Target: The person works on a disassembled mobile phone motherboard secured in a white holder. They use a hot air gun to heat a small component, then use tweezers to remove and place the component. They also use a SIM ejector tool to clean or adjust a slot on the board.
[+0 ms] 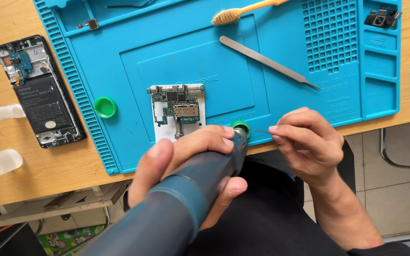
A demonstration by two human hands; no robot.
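Note:
My left hand (193, 163) grips a thick dark blue-grey handpiece (200, 178) with a hose running toward the camera; its tip meets a small green round pot (239, 127) at the mat's front edge. My right hand (307, 142) pinches a thin metal tool (261, 132) whose point aims at that pot. Just left of the pot, a green phone circuit board (175, 106) lies clamped on a white holder plate (162, 130) on the blue silicone work mat (119, 61).
A green lid (105, 107) lies on the mat's left side. Steel tweezers (266, 61) and a yellow-handled brush (243, 11) rest farther back. An opened phone body with battery (39, 92) sits on the wooden table at left. Small camera parts (381, 18) occupy the top-right tray.

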